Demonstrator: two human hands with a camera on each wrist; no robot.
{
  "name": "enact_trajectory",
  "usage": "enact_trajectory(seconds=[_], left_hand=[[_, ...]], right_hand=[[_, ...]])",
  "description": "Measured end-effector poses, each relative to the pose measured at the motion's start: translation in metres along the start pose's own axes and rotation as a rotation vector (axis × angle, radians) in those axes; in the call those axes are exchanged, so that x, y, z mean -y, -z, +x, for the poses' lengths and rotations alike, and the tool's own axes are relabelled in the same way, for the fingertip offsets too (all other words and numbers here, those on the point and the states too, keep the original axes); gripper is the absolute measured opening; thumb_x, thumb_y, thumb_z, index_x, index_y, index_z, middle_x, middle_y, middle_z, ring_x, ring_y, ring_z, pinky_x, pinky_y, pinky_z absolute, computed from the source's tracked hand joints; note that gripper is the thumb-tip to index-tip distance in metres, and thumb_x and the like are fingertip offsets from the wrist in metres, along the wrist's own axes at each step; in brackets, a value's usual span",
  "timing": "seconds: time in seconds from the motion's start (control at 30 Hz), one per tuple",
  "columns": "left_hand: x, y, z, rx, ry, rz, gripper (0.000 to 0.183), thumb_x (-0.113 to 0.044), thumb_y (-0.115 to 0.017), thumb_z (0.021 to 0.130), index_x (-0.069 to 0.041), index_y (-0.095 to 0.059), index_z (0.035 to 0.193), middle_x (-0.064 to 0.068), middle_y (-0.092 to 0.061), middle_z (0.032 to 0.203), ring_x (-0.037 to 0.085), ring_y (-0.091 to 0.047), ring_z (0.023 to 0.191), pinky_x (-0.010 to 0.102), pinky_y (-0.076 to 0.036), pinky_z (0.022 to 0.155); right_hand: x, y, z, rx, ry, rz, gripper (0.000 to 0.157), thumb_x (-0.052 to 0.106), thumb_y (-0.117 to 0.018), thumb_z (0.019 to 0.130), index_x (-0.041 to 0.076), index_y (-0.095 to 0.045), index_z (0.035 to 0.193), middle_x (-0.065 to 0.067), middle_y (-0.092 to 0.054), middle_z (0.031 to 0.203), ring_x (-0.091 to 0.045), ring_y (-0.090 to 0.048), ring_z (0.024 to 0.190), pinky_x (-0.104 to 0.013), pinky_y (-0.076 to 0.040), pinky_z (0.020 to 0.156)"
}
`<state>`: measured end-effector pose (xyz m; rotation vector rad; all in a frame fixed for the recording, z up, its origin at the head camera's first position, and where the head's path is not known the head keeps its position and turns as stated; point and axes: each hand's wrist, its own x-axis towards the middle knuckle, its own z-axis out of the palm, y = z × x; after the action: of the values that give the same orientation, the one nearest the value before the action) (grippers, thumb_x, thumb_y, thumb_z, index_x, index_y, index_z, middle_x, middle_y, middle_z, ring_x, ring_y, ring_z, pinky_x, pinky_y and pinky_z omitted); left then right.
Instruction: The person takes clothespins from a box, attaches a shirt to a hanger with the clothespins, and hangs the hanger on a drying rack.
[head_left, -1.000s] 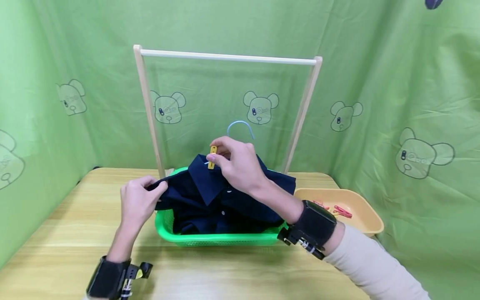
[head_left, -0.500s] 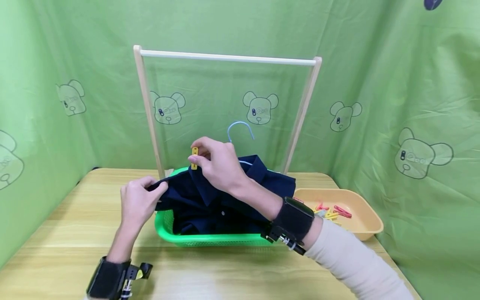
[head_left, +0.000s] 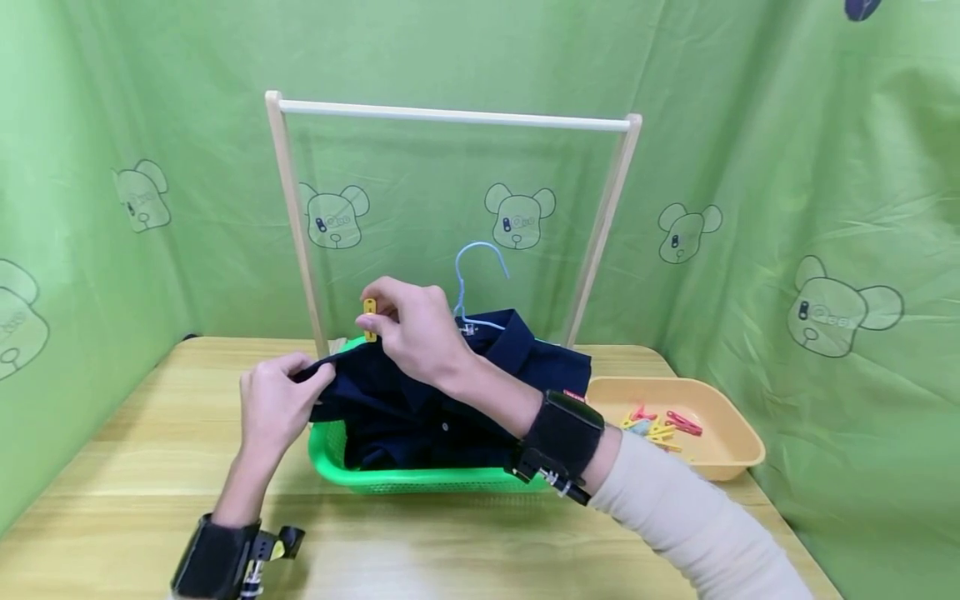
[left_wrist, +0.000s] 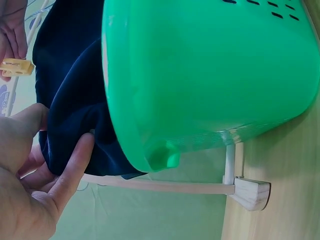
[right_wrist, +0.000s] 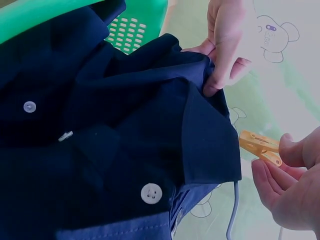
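Observation:
A dark navy button shirt [head_left: 465,408] lies over the green basket [head_left: 420,479], with a light blue hanger [head_left: 459,283] rising out of its collar. At the shirt's left shoulder edge, my left hand [head_left: 277,404] pinches the cloth between thumb and fingers. My right hand [head_left: 420,329] pinches a yellow clothespin [head_left: 371,321] just above that shoulder. In the right wrist view, the tip of the clothespin [right_wrist: 260,146] is close beside the collar; whether it touches the cloth I cannot tell. Part of the shirt's collar is hidden behind my right hand in the head view.
Behind the basket stands a rack with wooden posts and a white crossbar [head_left: 450,115]. To the right, an orange tray [head_left: 720,408] holds several red, yellow and blue clothespins [head_left: 660,429]. A green curtain [head_left: 420,50] closes off the back and sides of the wooden table [head_left: 420,542].
My right hand has moved left with the clothespin, from the collar toward the shoulder that my left hand holds. More of the hanger shows now. The left hand has stayed in place.

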<state>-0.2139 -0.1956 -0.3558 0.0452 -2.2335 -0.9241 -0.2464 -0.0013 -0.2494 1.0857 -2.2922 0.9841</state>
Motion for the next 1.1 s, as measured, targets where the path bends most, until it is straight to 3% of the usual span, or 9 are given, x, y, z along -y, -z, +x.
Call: enact_trajectory(seconds=[0.33, 0.7, 1.1], left_hand=[[-0.001, 0.001, -0.001, -0.005, 0.000, 0.012, 0.020, -0.021, -0.073, 0.082, -0.014, -0.071, 0.063, 0.000, -0.064, 0.056, 0.016, -0.052, 0.052, 0.028, -0.038, 0.059], [-0.003, 0.002, 0.001, -0.010, -0.029, -0.002, 0.023, -0.020, -0.072, 0.082, -0.015, -0.066, 0.060, -0.001, -0.059, 0.053, 0.015, -0.049, 0.049, 0.027, -0.038, 0.058], [-0.004, 0.004, -0.001, -0.008, -0.002, 0.001, 0.020, -0.019, -0.074, 0.082, -0.015, -0.071, 0.062, 0.000, -0.066, 0.057, 0.014, -0.055, 0.052, 0.025, -0.040, 0.060]], right_hand=[[0.003, -0.009, 0.001, 0.025, 0.006, 0.001, 0.014, 0.012, -0.073, 0.092, 0.005, -0.071, 0.103, -0.003, -0.075, 0.083, -0.010, -0.068, 0.071, -0.018, -0.052, 0.069], [0.003, -0.011, 0.000, 0.002, 0.024, 0.006, 0.008, 0.008, -0.072, 0.092, 0.005, -0.071, 0.098, -0.003, -0.074, 0.081, -0.010, -0.065, 0.067, -0.018, -0.050, 0.067], [0.005, -0.012, -0.003, -0.004, 0.055, 0.026, 0.003, 0.005, -0.072, 0.091, 0.004, -0.070, 0.092, -0.003, -0.070, 0.075, -0.009, -0.060, 0.060, -0.015, -0.047, 0.063]])
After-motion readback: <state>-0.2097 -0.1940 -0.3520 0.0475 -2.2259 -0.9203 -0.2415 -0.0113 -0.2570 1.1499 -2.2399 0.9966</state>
